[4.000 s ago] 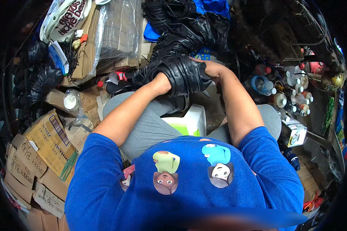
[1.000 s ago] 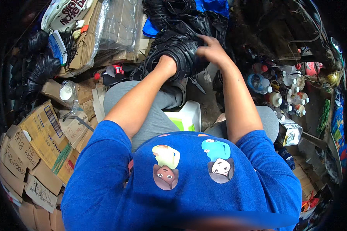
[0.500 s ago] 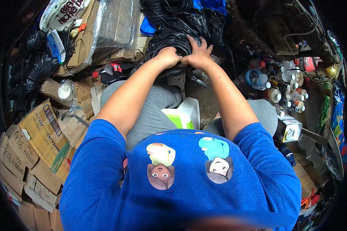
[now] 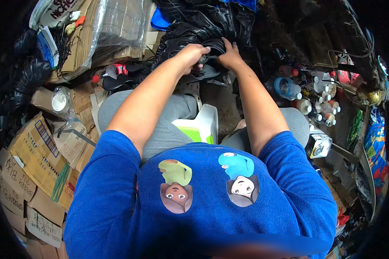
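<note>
A large bundle of black, glossy, layered pieces point(image 4: 203, 30) is heaped in front of me, its curved edges nested in rows; I cannot tell for sure what they are. My left hand point(image 4: 193, 58) is closed at the near side of the bundle, fingers curled round a small dark thing that is mostly hidden. Below it a dark grey curved piece point(image 4: 209, 72) shows a pale edge. My right hand point(image 4: 230, 57) rests against the bundle's right side with its fingers stretched out over the black layers. Scissors-like metal blades point(image 4: 219, 83) lie just beneath.
A white and green plastic stool or tub point(image 4: 207, 123) stands between my knees. Plastic bottles point(image 4: 289, 88) crowd the floor at right, near a small boxy silver item point(image 4: 320, 146). Cardboard boxes point(image 4: 41, 153) pile up at left, and plastic-wrapped cardboard point(image 4: 121, 30) stands at the back left.
My hands have drawn apart: the left has lifted and turned with its fingers curled, the right has shifted slightly right. A dark grey curved piece now shows below the left hand.
</note>
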